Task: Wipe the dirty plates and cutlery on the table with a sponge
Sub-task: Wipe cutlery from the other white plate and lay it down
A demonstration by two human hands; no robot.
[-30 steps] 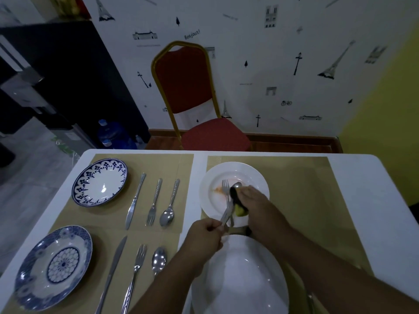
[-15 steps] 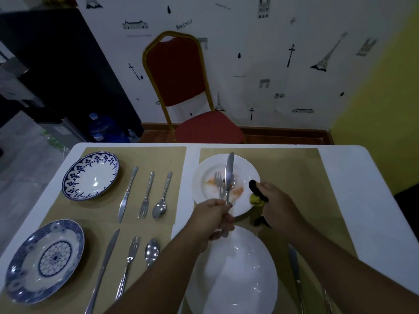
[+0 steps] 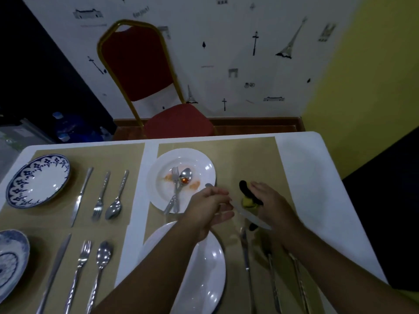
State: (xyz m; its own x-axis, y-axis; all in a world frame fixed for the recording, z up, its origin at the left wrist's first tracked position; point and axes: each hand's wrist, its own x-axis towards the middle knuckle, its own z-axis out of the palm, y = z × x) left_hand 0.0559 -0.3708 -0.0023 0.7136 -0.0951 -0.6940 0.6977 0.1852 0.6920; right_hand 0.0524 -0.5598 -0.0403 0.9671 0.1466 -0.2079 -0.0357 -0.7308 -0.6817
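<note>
Far left: blue-patterned plate [image 3: 37, 180] at the far edge, and a second blue plate [image 3: 11, 264] near, cut off by the frame. Both sit on tan placemats [image 3: 68, 223].

Just right of them are two cutlery rows, each knife, fork, spoon: far set [image 3: 101, 196] and near set [image 3: 78, 275]. All lie flat and apart.

Centre: dirty plate [image 3: 199, 168], white with orange smears, on the right-hand mat. A fork [image 3: 174, 189] and spoon [image 3: 184, 177] lie crossed in it, handles over the near rim. The white plate [image 3: 204, 275] near it is partly under the left forearm.

Left hand [image 3: 208, 205] is above the dirty plate's near-right rim, with fingers curled round the held knife [image 3: 249, 216]. The handle tip pokes out far-left and the blade runs right and near, off the table.

Right hand [image 3: 269, 202] is just right of that and grips the sponge [image 3: 247, 198], which is yellow and black. Fingers lie over it; thumb hidden. The blade crosses the sponge's near part; can't tell if they touch.

More cutlery [image 3: 246, 257] lies near-right on the mat under the right forearm, blurred. White table [image 3: 317, 177]; red chair [image 3: 140, 64] beyond the far edge.
</note>
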